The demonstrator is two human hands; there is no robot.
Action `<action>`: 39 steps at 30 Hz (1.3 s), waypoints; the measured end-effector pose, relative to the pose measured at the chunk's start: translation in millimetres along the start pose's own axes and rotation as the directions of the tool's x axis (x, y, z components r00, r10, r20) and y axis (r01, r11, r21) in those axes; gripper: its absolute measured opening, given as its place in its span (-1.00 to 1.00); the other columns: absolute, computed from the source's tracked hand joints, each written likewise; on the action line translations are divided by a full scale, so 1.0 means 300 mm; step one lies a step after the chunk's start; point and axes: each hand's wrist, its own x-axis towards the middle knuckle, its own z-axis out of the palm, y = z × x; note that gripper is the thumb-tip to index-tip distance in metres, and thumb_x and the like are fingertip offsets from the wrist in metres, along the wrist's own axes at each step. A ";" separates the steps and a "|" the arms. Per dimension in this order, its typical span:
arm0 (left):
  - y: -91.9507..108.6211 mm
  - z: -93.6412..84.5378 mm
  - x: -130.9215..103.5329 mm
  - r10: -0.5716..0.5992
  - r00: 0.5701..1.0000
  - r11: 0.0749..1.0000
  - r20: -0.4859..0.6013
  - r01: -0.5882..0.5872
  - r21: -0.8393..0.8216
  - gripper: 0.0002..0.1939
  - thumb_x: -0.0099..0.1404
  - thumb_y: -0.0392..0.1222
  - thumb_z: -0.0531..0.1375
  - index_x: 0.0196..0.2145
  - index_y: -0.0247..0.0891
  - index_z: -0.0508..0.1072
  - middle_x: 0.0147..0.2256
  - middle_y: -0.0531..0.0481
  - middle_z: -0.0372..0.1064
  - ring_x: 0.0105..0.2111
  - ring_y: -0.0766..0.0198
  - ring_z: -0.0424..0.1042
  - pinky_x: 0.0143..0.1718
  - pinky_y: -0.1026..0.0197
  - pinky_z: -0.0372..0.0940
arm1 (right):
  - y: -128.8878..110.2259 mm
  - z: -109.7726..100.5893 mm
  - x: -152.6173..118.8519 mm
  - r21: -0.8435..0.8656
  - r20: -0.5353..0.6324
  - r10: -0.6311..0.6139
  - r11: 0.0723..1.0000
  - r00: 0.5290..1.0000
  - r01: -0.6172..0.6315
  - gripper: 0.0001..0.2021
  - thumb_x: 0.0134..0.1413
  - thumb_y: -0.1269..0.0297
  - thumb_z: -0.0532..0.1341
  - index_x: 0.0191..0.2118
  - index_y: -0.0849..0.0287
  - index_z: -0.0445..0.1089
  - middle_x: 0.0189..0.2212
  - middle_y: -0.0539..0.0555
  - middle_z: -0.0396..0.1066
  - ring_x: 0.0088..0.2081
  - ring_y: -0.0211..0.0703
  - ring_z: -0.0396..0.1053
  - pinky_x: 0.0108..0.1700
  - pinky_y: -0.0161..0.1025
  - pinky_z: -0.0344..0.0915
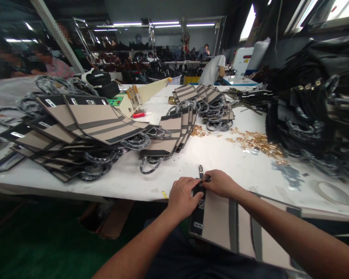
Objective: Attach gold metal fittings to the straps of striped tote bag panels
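A beige bag panel (216, 221) with dark stripes lies at the table's front edge, partly under my right forearm. Along its left end runs a black band (200, 215) with small metal fittings. My left hand (182, 197) grips this band at its upper part, thumb and fingers on either side. My right hand (219, 183) is closed in a pinch at the band's top end, close to my left fingertips. Whatever sits in that pinch is hidden. Just beyond the fingers a short black tab with a metal plate (201, 169) sticks out.
Stacked bag panels (95, 120) with wrapped handles cover the left; more panels (170, 130) stand mid-table. Loose gold-coloured fittings (258, 142) lie to the right, near a tape roll (334, 193) and a pile of black bags (302, 104). A red tube (139, 115) lies behind.
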 end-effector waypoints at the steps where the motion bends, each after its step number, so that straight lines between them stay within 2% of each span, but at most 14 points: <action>1: 0.008 0.005 0.007 -0.016 1.000 1.000 -0.019 0.017 0.007 -0.61 0.33 -0.16 0.37 0.11 -0.02 0.57 0.00 0.01 0.55 0.06 0.04 0.43 0.09 -0.04 0.29 | 0.000 0.004 -0.003 -0.007 -0.011 0.009 1.000 1.000 -0.009 -0.89 0.13 0.28 0.31 -0.27 0.07 0.62 -0.27 0.08 0.63 -0.20 -0.01 0.53 -0.26 -0.23 0.21; 4: 0.027 0.017 0.023 -0.052 0.997 0.998 -0.056 0.054 0.040 -0.77 0.36 -0.18 0.35 -0.03 -0.01 0.63 -0.11 0.01 0.55 0.01 0.03 0.42 0.04 -0.04 0.27 | 0.003 0.018 -0.020 -0.023 -0.057 0.026 0.999 0.998 -0.028 -0.88 0.15 0.24 0.30 -0.22 0.06 0.60 -0.22 0.08 0.62 -0.16 0.02 0.52 -0.26 -0.22 0.17; 7: 0.037 0.015 0.034 -0.087 0.995 0.996 -0.043 0.088 0.026 -0.83 0.38 -0.16 0.33 -0.07 -0.04 0.63 -0.11 0.00 0.55 0.03 0.02 0.41 0.08 -0.05 0.25 | 0.008 0.029 -0.040 -0.026 -0.107 0.033 0.999 0.994 -0.036 -0.86 0.16 0.24 0.30 -0.17 0.06 0.55 -0.14 0.08 0.60 -0.11 0.01 0.50 -0.22 -0.22 0.17; 11: 0.031 -0.009 0.069 -0.180 0.982 0.983 0.063 0.181 -0.025 -0.74 0.37 -0.17 0.32 0.01 -0.09 0.59 -0.03 -0.03 0.57 0.08 0.02 0.42 0.14 -0.01 0.24 | 0.014 0.031 -0.044 -0.017 -0.111 0.045 0.999 0.993 -0.048 -0.86 0.18 0.18 0.29 -0.20 0.08 0.54 -0.15 0.10 0.59 -0.12 0.02 0.50 -0.23 -0.20 0.16; 14: 0.013 -0.038 0.129 -0.246 0.953 0.967 0.175 0.255 -0.025 -0.54 0.32 -0.18 0.32 0.17 -0.20 0.48 -0.13 -0.05 0.61 -0.10 0.07 0.53 -0.05 0.09 0.35 | 0.021 0.027 -0.035 0.006 -0.093 0.042 0.999 0.995 -0.041 -0.84 0.18 0.15 0.31 -0.19 0.07 0.56 -0.16 0.10 0.60 -0.13 0.03 0.50 -0.24 -0.21 0.15; 17: 0.002 -0.066 0.203 -0.281 0.903 0.953 0.324 0.301 -0.013 -0.51 0.23 -0.17 0.36 0.11 -0.28 0.51 -0.28 -0.02 0.62 -0.25 0.09 0.58 -0.23 0.17 0.36 | 0.032 0.023 -0.028 0.038 -0.084 0.043 0.998 0.996 -0.040 -0.84 0.16 0.16 0.32 -0.19 0.07 0.57 -0.16 0.11 0.61 -0.12 0.04 0.50 -0.25 -0.21 0.15; 20: 0.006 -0.084 0.264 -0.290 0.836 0.941 0.465 0.337 -0.020 -0.76 0.16 -0.21 0.39 -0.19 -0.26 0.60 -0.38 -0.01 0.58 -0.32 0.12 0.58 -0.29 0.21 0.37 | 0.045 0.021 -0.023 0.073 -0.073 0.051 0.996 0.996 -0.046 -0.83 0.14 0.16 0.33 -0.19 0.07 0.58 -0.19 0.10 0.61 -0.14 0.03 0.51 -0.26 -0.21 0.14; 22: 0.012 -0.088 0.287 -0.312 0.767 0.914 0.560 0.403 -0.042 -0.88 0.19 -0.23 0.36 -0.29 -0.27 0.57 -0.45 0.01 0.55 -0.43 0.16 0.57 -0.38 0.22 0.38 | 0.053 0.020 -0.020 0.092 -0.065 0.054 0.995 0.996 -0.048 -0.83 0.13 0.15 0.34 -0.20 0.08 0.58 -0.21 0.10 0.61 -0.17 0.02 0.51 -0.28 -0.22 0.14; 24: 0.014 -0.085 0.298 -0.336 0.693 0.872 0.638 0.484 -0.067 -0.92 0.26 -0.23 0.30 -0.29 -0.28 0.53 -0.51 0.04 0.51 -0.53 0.19 0.54 -0.48 0.23 0.37 | 0.059 0.020 -0.017 0.105 -0.062 0.054 0.993 0.997 -0.047 -0.83 0.12 0.15 0.34 -0.20 0.08 0.58 -0.22 0.10 0.61 -0.17 0.02 0.50 -0.28 -0.22 0.13; 27: 0.006 -0.076 0.301 -0.342 0.626 0.813 0.701 0.571 -0.114 -0.88 0.36 -0.18 0.25 -0.29 -0.28 0.48 -0.52 0.04 0.50 -0.58 0.23 0.53 -0.57 0.28 0.33 | 0.066 0.021 -0.012 0.120 -0.062 0.053 0.992 0.997 -0.046 -0.82 0.11 0.15 0.34 -0.20 0.09 0.58 -0.21 0.11 0.61 -0.18 0.03 0.50 -0.30 -0.21 0.10; 31: -0.006 -0.060 0.299 -0.366 0.603 0.756 0.708 0.637 -0.151 -0.78 0.38 -0.11 0.28 -0.37 -0.27 0.42 -0.55 0.04 0.47 -0.63 0.27 0.49 -0.64 0.33 0.20 | 0.070 0.020 0.000 0.158 -0.053 0.047 0.987 0.998 -0.038 -0.84 0.08 0.18 0.36 -0.23 0.11 0.57 -0.25 0.12 0.61 -0.20 0.04 0.49 -0.29 -0.20 0.12; 35: 0.001 -0.051 0.298 -0.417 0.616 0.726 0.668 0.668 -0.162 -0.75 0.37 -0.15 0.30 -0.43 -0.28 0.41 -0.62 0.10 0.39 -0.71 0.32 0.41 -0.70 0.33 0.03 | 0.070 -0.011 -0.006 0.235 -0.035 0.023 0.972 0.999 -0.015 -0.90 0.11 0.23 0.35 -0.27 0.12 0.57 -0.33 0.06 0.58 -0.27 -0.05 0.47 -0.28 -0.22 0.19; 37: 0.007 -0.049 0.298 -0.433 0.620 0.715 0.654 0.679 -0.170 -0.77 0.35 -0.18 0.32 -0.44 -0.29 0.43 -0.64 0.12 0.36 -0.74 0.34 0.37 -0.72 0.32 -0.02 | 0.069 -0.039 -0.027 0.356 -0.070 0.012 0.934 0.997 0.014 -0.89 0.15 0.21 0.35 -0.32 0.12 0.55 -0.43 0.00 0.53 -0.35 -0.12 0.43 -0.32 -0.24 0.21; 39: 0.011 -0.049 0.298 -0.442 0.617 0.701 0.651 0.691 -0.178 -0.79 0.32 -0.19 0.34 -0.43 -0.29 0.45 -0.64 0.13 0.36 -0.75 0.34 0.35 -0.72 0.31 -0.03 | 0.066 -0.068 -0.057 0.573 -0.179 0.047 0.817 0.983 0.065 -0.81 0.19 0.13 0.35 -0.36 0.12 0.51 -0.56 -0.05 0.42 -0.49 -0.18 0.34 -0.42 -0.24 0.20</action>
